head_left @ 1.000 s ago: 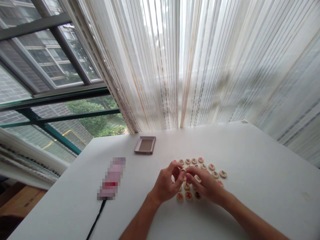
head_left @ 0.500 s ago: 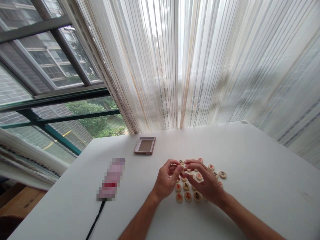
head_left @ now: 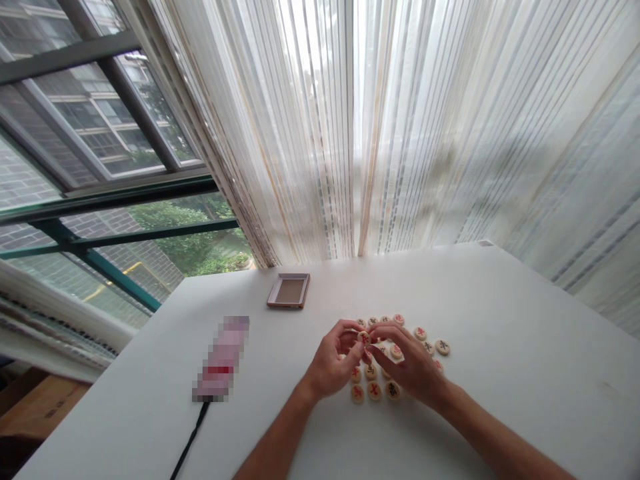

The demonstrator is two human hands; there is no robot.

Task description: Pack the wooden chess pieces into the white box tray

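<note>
Several round wooden chess pieces [head_left: 421, 333] with red or black characters lie in loose rows on the white table [head_left: 500, 347]. My left hand [head_left: 333, 363] hovers at the left edge of the group, its thumb and fingers pinched on one piece [head_left: 363, 337] with a red mark. My right hand [head_left: 407, 367] lies over the middle of the group, fingers curled, its fingertips touching that same piece beside the left hand. Some pieces are hidden under both hands.
A small brown tray [head_left: 289, 291] sits on the table behind the pieces. A blurred pink object [head_left: 223, 359] with a black cable [head_left: 187, 447] lies at the left. Striped sheer curtains [head_left: 400, 133] hang behind the table; an open window [head_left: 100, 167] is at the left.
My right hand opened and reached further over the pieces, then drew back to meet the left hand. The piece pinched between the fingertips now shows its red-marked face.
</note>
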